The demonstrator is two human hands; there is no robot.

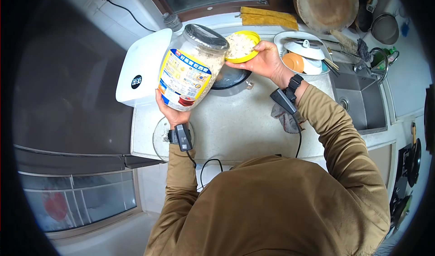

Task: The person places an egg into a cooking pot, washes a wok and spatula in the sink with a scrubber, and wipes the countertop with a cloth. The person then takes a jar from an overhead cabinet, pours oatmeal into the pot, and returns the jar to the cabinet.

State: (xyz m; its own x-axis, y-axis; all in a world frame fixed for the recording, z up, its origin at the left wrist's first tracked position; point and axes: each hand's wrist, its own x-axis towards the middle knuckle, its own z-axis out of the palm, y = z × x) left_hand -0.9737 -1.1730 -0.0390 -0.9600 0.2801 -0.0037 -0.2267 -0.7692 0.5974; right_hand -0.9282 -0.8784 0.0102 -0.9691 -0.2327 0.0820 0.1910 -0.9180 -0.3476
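A large clear plastic jar of oats [186, 77] with a blue, yellow and white label is held up over the counter, its top tilted toward the right. My left hand [172, 111] supports it near the bottom, fingers against its side. My right hand [267, 63] grips the edge of a yellow lid [257, 38], which lies upturned like a shallow dish with oat flakes [239, 46] in it. The lid is close beside the jar's upper end. Below and behind them is a pot [226, 92] with a dark interior, partly hidden by jar and hand.
A white appliance [140, 70] with a digital display stands at left. A glass pot lid [161, 140] lies under my left wrist. A basin [283, 35] of dishes and the sink [362, 102] are at right. A grey cloth [286, 120] lies on the counter [240, 133].
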